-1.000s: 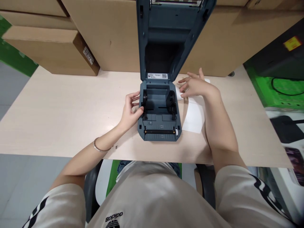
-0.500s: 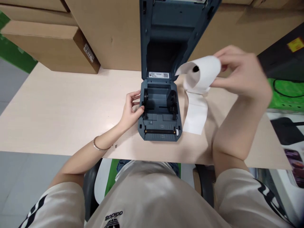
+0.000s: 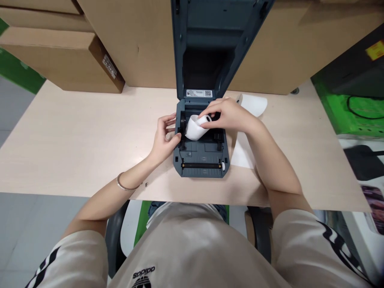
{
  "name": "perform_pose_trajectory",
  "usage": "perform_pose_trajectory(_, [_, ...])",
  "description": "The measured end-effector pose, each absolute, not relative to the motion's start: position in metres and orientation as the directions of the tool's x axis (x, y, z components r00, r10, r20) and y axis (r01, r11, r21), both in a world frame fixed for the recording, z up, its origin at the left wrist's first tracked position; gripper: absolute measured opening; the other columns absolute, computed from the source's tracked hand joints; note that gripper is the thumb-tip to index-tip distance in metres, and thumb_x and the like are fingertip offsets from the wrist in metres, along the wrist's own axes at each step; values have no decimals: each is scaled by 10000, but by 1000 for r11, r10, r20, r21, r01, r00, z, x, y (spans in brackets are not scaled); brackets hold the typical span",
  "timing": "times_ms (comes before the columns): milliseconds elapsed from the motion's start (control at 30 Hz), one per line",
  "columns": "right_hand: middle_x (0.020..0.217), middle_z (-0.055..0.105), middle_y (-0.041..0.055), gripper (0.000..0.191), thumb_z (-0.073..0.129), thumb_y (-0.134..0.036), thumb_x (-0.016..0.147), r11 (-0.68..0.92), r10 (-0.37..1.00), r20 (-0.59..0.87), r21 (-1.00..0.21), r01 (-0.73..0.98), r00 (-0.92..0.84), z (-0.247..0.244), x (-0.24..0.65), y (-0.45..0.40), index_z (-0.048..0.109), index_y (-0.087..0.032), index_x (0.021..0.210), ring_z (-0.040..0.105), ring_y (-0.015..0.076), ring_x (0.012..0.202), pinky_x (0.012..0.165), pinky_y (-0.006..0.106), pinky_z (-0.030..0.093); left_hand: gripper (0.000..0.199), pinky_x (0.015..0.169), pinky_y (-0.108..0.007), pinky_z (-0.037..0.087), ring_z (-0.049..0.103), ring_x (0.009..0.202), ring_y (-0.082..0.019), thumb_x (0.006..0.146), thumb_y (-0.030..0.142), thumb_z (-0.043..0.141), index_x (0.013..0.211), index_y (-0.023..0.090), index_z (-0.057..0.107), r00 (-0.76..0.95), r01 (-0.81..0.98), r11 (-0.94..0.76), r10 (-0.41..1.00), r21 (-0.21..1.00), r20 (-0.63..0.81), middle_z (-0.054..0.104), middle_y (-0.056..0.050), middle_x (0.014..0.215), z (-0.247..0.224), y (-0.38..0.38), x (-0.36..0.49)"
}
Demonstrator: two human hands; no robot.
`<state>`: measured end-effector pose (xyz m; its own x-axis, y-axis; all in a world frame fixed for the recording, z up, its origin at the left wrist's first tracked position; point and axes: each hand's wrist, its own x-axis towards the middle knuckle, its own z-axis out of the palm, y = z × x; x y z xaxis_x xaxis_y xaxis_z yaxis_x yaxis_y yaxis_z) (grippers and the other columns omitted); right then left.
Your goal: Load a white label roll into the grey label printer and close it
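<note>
A dark blue label printer [image 3: 199, 150] stands on the table with its lid [image 3: 213, 48] raised. Along its left edge rests my left hand [image 3: 165, 136], thumb on the rim and fingers against the side wall. Inside the media bay, my right hand [image 3: 225, 114] grips a small white paper roll [image 3: 196, 128] by its core end, between thumb and fingers. The roll lies tilted, with a loose outer turn of paper. A white paper strip [image 3: 243, 150] is on the table right of the printer, partly behind my right arm; whether it joins the roll is hidden.
Cardboard boxes stand at the back left [image 3: 60, 60] and behind the printer [image 3: 144, 48]. To the right are a green surface with a black cable [image 3: 354, 116] and a black flat object [image 3: 363, 162]. The table's front edge runs close to my body.
My right hand has moved left from above the table's right side, bringing the paper roll into the printer's bay. My left hand has stayed on the printer's edge.
</note>
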<state>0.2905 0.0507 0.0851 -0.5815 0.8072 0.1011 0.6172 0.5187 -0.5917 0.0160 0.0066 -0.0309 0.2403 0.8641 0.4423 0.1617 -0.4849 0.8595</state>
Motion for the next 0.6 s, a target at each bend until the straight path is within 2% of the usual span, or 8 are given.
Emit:
perform_pose_trajectory(67, [894,758,46,381,792,-601,785,456,839,85,-648,610,-537,89,295,52,855,-275,970,660,244,835,819,427,512,560,1022,-468,645,650,1370,-273,970,599,698,1396,357,427,244,159,-487,862,859,444,531,-114,1609,-31,7,16])
perform_pose_trajectory(133, [919,774,58,401,833,-600,751,392,871,82,-711,584,-485,90,297,53,848,-268,976,677,260,862,817,437,535,559,1017,-470,649,651,1368,-275,968,604,699,1393,358,432,244,155,-492,860,857,449,536,-114,1605,-31,6,16])
perform_pose_trajectory(267, [1019,803,62,356,824,-526,751,364,878,108,-783,505,-466,82,291,53,805,-275,1003,726,281,970,984,514,574,574,1020,-469,652,651,1374,-280,968,626,694,1403,356,435,235,160,-492,861,856,451,544,-116,1596,-31,6,17])
perform_pose_trajectory(300, [1052,808,59,322,786,-507,784,396,861,110,-758,518,-497,80,288,53,799,-276,1009,733,284,1002,1071,559,541,571,1018,-470,652,653,1372,-281,970,628,692,1401,355,436,234,160,-494,860,855,453,546,-117,1595,-31,6,17])
perform_pose_trajectory(367, [1111,815,54,253,669,-467,877,486,809,86,-652,582,-581,76,283,49,805,-277,972,731,301,1106,1237,661,382,568,1015,-476,653,658,1365,-287,969,629,693,1395,352,439,235,160,-498,858,852,457,545,-118,1599,-31,6,17])
perform_pose_trajectory(467, [1153,820,45,399,466,-402,1000,569,782,75,-492,659,-619,76,279,40,811,-273,847,672,326,1252,1339,716,98,579,1014,-479,652,655,1368,-294,966,637,688,1399,347,436,244,168,-497,858,851,452,541,-119,1604,-31,7,16])
perform_pose_trajectory(533, [1089,823,43,489,408,-416,1041,568,792,92,-474,673,-604,79,277,36,798,-270,785,661,323,1228,1355,693,13,588,1018,-469,648,645,1376,-290,967,631,685,1414,350,427,247,176,-493,860,852,446,534,-113,1607,-31,7,16])
perform_pose_trajectory(600, [1005,810,40,491,456,-517,1039,556,789,82,-517,651,-609,83,275,34,784,-270,770,665,315,1181,1358,676,8,591,1022,-462,643,637,1381,-286,969,618,683,1428,356,418,250,180,-491,861,852,444,522,-104,1615,-32,7,15])
